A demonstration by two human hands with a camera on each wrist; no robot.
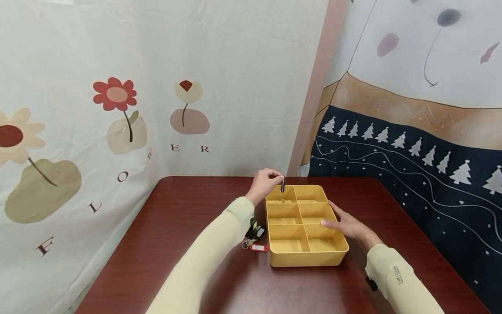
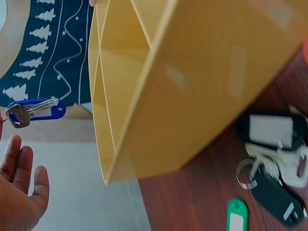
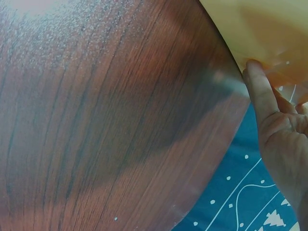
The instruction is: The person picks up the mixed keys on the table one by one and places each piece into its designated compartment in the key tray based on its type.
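Note:
My left hand (image 1: 265,185) pinches a key with a blue tag (image 2: 41,111) by its ring. The key hangs over the back left compartment of a yellow divided box (image 1: 310,259). Small metal pieces, too small to make out, lie in that compartment. My right hand (image 1: 350,224) holds the box's right side, thumb over the rim and fingers along the outer wall. In the right wrist view a finger (image 3: 260,86) touches that wall. Keys with black tags (image 2: 276,199) lie on the table left of the box.
A red key tag (image 1: 259,248) and a green key tag (image 2: 237,216) lie close to the box's left side. Everything stands on a dark red-brown wooden table (image 1: 188,205). Printed cloths (image 1: 243,87) hang behind it and along its sides.

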